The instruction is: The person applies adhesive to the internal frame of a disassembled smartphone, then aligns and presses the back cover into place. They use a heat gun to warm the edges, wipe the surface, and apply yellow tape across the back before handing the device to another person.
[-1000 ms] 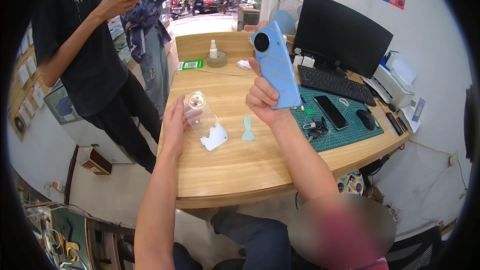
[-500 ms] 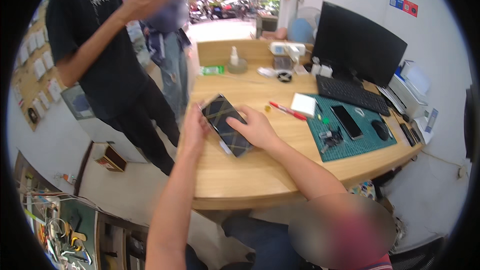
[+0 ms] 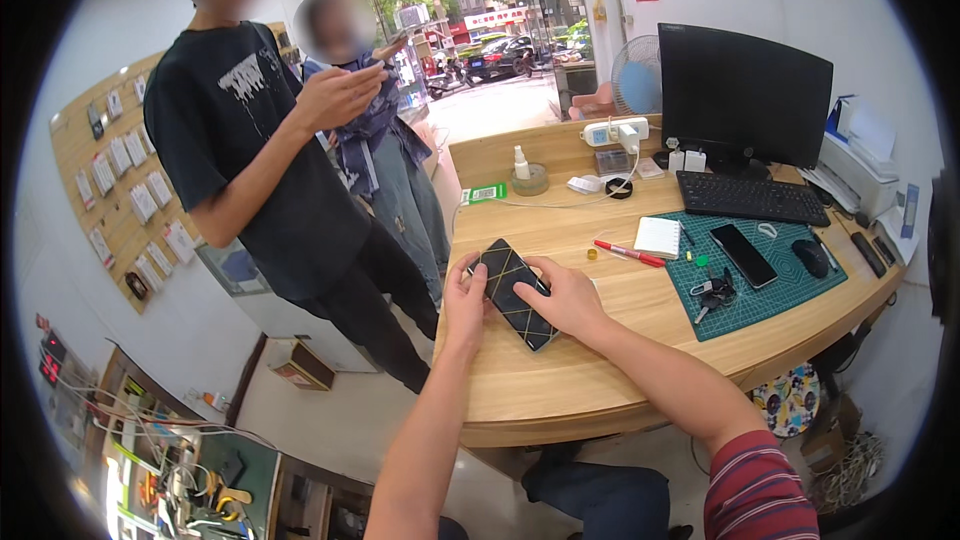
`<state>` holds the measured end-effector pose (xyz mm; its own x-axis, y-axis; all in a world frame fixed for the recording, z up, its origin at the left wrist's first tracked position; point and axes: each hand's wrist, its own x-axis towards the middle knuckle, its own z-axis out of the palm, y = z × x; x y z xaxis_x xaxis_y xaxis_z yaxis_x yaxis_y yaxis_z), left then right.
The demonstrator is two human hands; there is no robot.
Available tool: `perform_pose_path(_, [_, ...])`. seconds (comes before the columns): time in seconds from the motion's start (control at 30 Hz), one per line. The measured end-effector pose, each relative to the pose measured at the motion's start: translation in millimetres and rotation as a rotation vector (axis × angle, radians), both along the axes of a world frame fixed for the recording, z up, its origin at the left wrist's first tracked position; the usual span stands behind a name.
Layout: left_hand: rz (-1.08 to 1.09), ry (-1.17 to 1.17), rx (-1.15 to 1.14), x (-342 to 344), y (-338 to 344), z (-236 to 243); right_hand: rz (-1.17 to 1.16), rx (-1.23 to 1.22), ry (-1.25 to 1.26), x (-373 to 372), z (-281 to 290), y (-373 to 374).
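Note:
A black phone [image 3: 514, 292] with a pale diamond line pattern on its face lies flat near the left edge of the wooden counter [image 3: 600, 360]. My left hand [image 3: 463, 305] grips its left long side with thumb and fingers. On the phone's right side rests my right hand [image 3: 566, 298], fingers pressing on its upper face. Both forearms come up from the lower edge.
Two people stand beyond the counter's left edge [image 3: 280, 160], each looking at a phone. On the counter: a red pen [image 3: 626, 253], a white notepad [image 3: 658, 236], a green cutting mat [image 3: 760, 285] with another phone [image 3: 743, 254], keys and a mouse, a keyboard [image 3: 752, 198] and a monitor [image 3: 742, 98].
One second ago my right hand held a blue phone upright in the air. Half a second ago both hands had a phone down on the counter, where they still hold it; the view has shifted.

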<state>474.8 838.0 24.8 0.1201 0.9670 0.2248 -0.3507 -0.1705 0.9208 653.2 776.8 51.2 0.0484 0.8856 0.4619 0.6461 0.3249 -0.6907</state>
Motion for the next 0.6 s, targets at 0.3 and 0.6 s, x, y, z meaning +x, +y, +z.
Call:
perform_pose_path(0.3, [0.01, -0.037, -0.017, 2.9, 3.6, -0.9, -0.078, 0.238, -0.175, 1.2, -5.0, 3.4])
perform_pose_path(0.6, [0.046, -0.06, 0.008, 4.2, 0.0, -0.1, -0.105, 0.328, -0.236, 0.0, 2.8, -6.4])
